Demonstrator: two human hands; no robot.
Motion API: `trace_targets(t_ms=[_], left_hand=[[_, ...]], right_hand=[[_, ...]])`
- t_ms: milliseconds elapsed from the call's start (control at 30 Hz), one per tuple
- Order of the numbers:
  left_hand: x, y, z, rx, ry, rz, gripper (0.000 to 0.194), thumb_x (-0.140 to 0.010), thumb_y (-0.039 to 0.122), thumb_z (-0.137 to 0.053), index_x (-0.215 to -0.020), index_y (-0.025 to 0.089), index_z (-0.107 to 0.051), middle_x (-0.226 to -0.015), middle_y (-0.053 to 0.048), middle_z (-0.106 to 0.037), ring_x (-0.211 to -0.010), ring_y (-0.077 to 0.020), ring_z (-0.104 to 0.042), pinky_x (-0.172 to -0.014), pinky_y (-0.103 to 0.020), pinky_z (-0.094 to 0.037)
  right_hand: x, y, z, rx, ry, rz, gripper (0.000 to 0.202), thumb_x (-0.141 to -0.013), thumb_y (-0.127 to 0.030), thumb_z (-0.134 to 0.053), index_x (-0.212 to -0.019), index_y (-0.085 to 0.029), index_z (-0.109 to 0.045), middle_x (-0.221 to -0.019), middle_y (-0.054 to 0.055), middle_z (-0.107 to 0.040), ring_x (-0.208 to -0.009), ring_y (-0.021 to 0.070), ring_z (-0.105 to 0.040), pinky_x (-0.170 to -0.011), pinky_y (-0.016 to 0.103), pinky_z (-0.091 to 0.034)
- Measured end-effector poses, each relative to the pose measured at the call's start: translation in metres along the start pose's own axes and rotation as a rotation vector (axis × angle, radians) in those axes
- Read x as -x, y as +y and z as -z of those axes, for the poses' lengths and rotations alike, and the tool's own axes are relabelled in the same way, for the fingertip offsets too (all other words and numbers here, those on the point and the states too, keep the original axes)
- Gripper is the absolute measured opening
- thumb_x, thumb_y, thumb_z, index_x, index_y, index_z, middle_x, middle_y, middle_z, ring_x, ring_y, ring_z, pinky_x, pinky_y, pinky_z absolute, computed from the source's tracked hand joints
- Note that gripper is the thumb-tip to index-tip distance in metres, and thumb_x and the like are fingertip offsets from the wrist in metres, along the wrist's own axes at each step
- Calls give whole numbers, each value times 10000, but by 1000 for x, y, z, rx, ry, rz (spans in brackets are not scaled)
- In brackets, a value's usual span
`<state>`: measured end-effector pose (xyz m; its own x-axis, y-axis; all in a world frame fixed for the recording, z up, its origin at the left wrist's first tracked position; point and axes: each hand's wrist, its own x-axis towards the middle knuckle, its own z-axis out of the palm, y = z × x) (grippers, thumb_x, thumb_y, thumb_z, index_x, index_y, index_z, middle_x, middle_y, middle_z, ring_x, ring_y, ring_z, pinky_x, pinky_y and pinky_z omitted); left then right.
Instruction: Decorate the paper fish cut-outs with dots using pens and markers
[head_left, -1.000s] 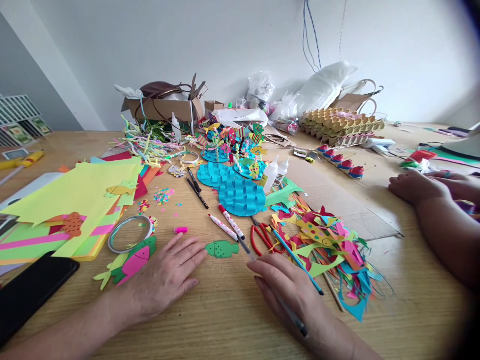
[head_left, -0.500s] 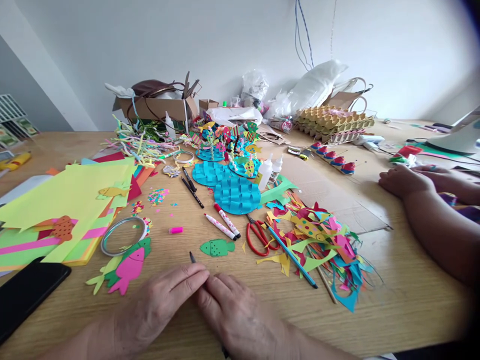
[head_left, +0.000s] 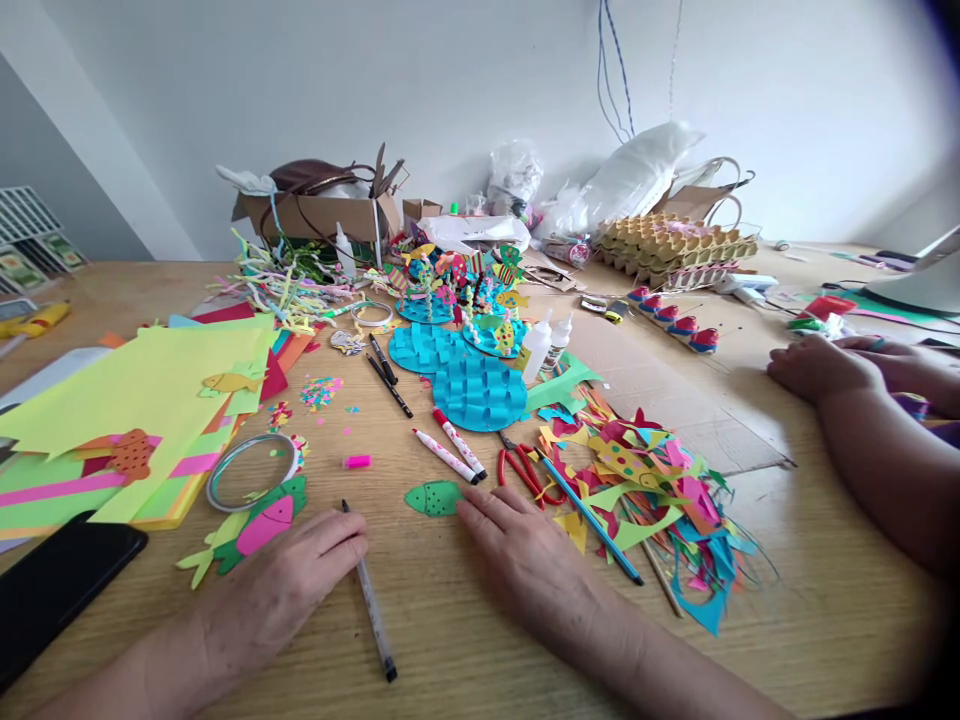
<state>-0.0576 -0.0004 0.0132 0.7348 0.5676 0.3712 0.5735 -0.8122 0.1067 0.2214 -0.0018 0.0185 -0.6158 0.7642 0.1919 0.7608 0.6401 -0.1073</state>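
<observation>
My left hand [head_left: 300,575] has its fingers closed over the upper part of a thin pen [head_left: 373,610] with a clear barrel, which slants along the tabletop. The thumb is hidden under the hand. To the right, the fingers of my right hand [head_left: 536,555] are pressed together on the tail of a green paper fish [head_left: 433,498] with dark dots and a drawn outline. The tail is covered by those fingertips. A pink paper fish [head_left: 264,525] lies partly behind my left hand, over green and yellow ones. Two markers [head_left: 450,455] lie just beyond the dotted fish.
Red-handled scissors [head_left: 517,470] and a blue pencil [head_left: 589,515] lie by a heap of paper scraps [head_left: 675,490]. Left are a tape roll [head_left: 212,480], a pink cap [head_left: 357,461], coloured sheets [head_left: 150,380] and a black phone [head_left: 67,590]. Another person's arms [head_left: 862,440] rest at right.
My hands have moved apart. The left has gone left with the pen, which now shows along its length; the right has moved up and right onto the green fish's tail.
</observation>
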Motion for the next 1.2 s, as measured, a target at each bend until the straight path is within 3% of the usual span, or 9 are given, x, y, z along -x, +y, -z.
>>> trace_targets(t_ms=[167, 367, 600, 700, 867, 967, 1200], left_hand=[[-12, 9, 2, -78, 29, -3, 469, -850, -36, -262, -1014, 165, -653, -1055, -78, -676, -1012, -187, -612, -894, -301, -517], [-29, 15, -5, -181, -16, -112, 484, -839, -40, -326, -1205, 129, -595, -1257, -102, -627, -1184, -216, -563, -985, -361, -502], [-29, 15, -16, -167, -16, -128, 427, -848, -24, -344, -1159, 109, -605, -1162, -88, -676, -1100, -218, -615, -995, -419, -495], [-30, 16, -18, -110, 5, -77, 431, -836, -35, -330, -1124, 120, -612, -1124, -83, -682, -1074, -214, -619, -1008, -432, -478], [-33, 16, -18, -21, -73, -55, 392, -844, -40, -350, -1082, 136, -607, -1078, -76, -675, -1030, -211, -619, -1046, -462, -423], [-36, 16, -19, 18, -84, -5, 398, -811, -66, -353, -1022, 152, -610, -1031, -69, -671, -988, -218, -617, -1043, -498, -397], [-40, 16, -21, 56, -143, 51, 275, -828, -26, -445, -927, 180, -599, -940, -24, -649, -894, -196, -602, -1017, -466, -397]], right_hand=[[0, -3, -8, -4, 7, -22, 274, -886, -50, -538, -1136, -113, -629, -1224, 124, -653, -1051, 277, -590, -906, 438, -557], [6, -9, -11, 8, 61, 4, 307, -889, -57, -534, -1185, -94, -604, -1229, 135, -647, -1056, 282, -585, -924, 433, -548], [13, -17, -21, -22, 67, 32, 369, -890, -49, -515, -1255, -85, -555, -1265, 122, -628, -1099, 277, -570, -977, 412, -515], [9, -16, -13, -65, 65, 34, 307, -877, -68, -554, -1179, -102, -603, -1178, 113, -675, -1039, 276, -605, -928, 413, -543], [-15, -1, 24, -62, -23, -58, 168, -878, -67, -559, -968, -144, -678, -1053, 106, -712, -922, 249, -652, -835, 379, -558], [-39, 7, 37, 9, -124, -141, 184, -931, -94, -506, -994, -152, -669, -1045, 111, -703, -954, 229, -652, -838, 332, -526], [-87, 5, 12, 102, -178, -222, 222, -988, -158, -416, -991, -151, -638, -920, 134, -701, -884, 270, -674, -659, 307, -503]])
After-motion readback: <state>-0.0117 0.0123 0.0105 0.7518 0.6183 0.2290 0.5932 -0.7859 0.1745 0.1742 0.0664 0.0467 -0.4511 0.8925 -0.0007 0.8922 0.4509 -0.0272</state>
